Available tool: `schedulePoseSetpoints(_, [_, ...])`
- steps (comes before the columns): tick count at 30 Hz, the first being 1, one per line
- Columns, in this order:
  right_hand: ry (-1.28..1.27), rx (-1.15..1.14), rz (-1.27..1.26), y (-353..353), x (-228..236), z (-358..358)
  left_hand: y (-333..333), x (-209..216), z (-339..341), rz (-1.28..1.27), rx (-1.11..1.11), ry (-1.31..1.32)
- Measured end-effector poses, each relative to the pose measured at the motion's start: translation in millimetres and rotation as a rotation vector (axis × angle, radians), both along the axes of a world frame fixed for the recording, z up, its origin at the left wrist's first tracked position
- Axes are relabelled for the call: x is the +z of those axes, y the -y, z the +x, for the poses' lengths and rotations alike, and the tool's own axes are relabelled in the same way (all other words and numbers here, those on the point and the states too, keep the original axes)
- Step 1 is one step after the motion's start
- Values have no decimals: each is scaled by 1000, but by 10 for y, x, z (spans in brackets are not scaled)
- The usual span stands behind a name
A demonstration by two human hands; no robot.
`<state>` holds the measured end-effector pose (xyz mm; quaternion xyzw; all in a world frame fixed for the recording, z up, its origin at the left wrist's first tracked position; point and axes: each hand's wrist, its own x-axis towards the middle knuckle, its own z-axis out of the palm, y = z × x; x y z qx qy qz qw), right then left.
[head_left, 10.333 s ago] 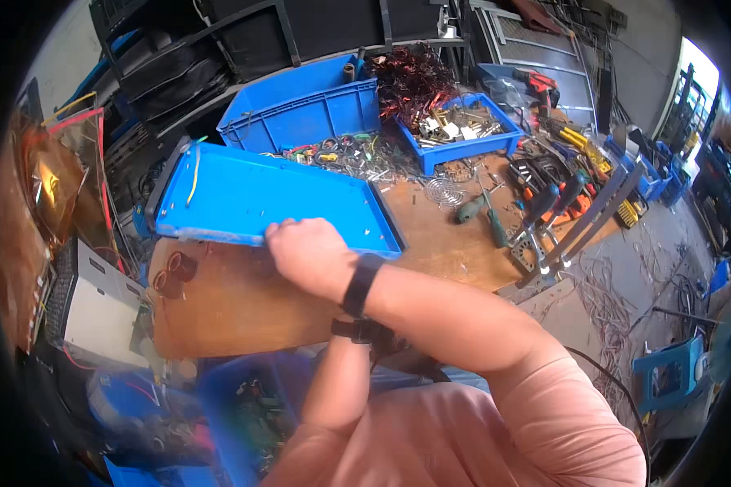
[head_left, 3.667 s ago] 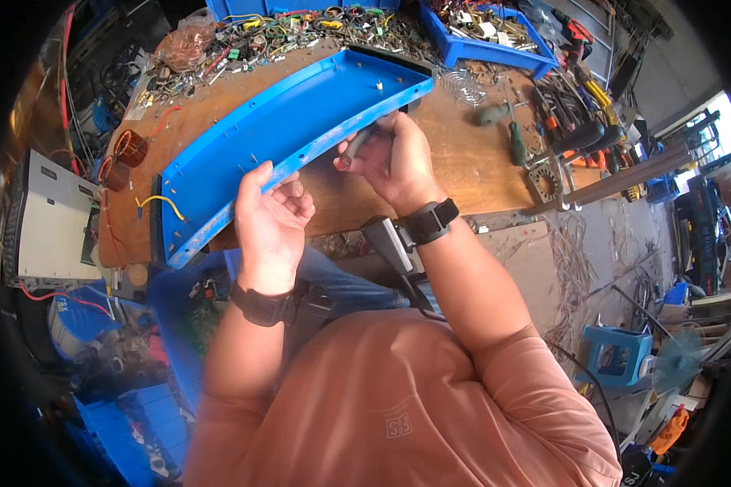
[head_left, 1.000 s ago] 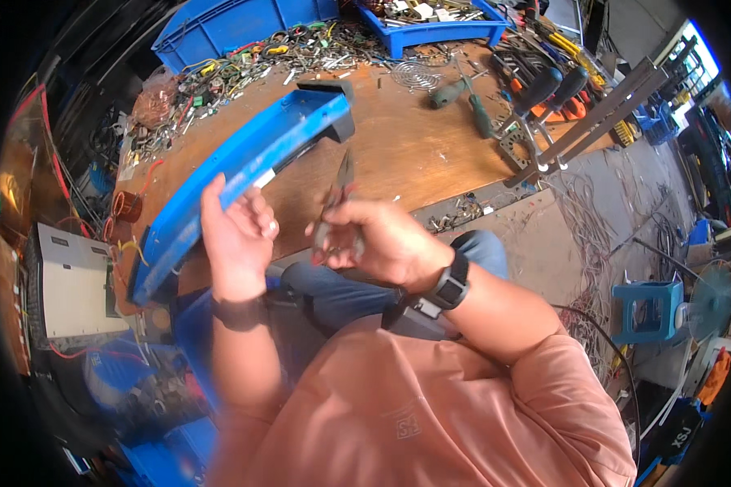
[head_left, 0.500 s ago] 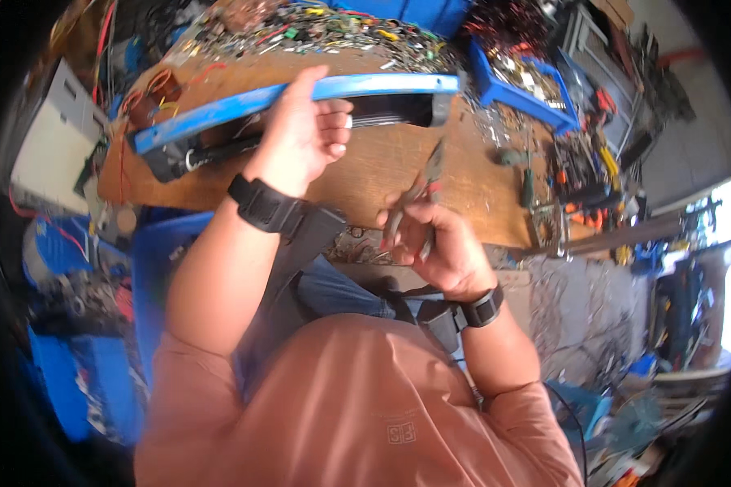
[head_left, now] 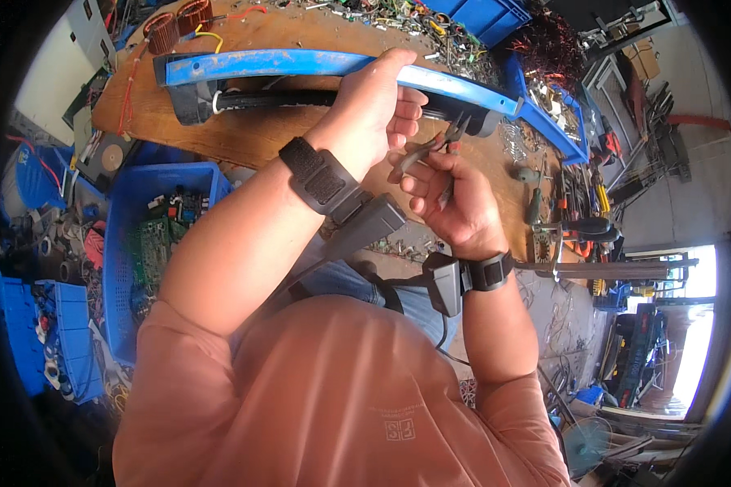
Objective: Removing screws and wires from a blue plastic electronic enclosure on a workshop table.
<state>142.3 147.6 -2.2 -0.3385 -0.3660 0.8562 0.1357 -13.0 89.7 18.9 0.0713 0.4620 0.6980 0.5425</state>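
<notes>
While bracing over the wooden workbench (head_left: 244, 142), held a long blue plastic panel (head_left: 260, 63) edge-up with the left hand (head_left: 374, 109), fingers curled shut over the upper rim somewhat right of the middle, thumb side toward the body. Kept the panel's long axis running left to right across the view, bowed only by the lens, with a black strip (head_left: 276, 99) tucked along its underside and a black block at either end.

Gripped a pair of pliers (head_left: 426, 152) in the right hand (head_left: 459, 207), fingers closed around the handles, jaws pointed up and away from the body. Could not tell whether the tips were pinched together or slightly parted. Sat just below and to the right of the left hand, knuckles nearly touching it.

Aimed the pliers' nose at the panel's right end (head_left: 471, 122), where the black strip met the blue rim; tips lay close to that spot, contact not clear. Stood nearer to that end with the right hand than with the left, and well apart from the far left end.

Wore a black strap with a grey unit on each wrist. Left a blue crate (head_left: 199, 174) of circuit boards lower left of the bench, screwdrivers (head_left: 536, 203) lying at the right.
</notes>
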Motion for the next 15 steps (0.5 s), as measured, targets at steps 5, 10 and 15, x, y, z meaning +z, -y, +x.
schedulePoseSetpoints(5, [-27,-1,-33,-78,79,25,45,-6,35,-13,-1,4])
schedulePoseSetpoints(10, [-43,-28,53,-163,73,79,16,-74,59,73,12,-4])
schedulePoseSetpoints(15, [-48,-44,-6,-187,205,42,59,-64,17,139,-58,110])
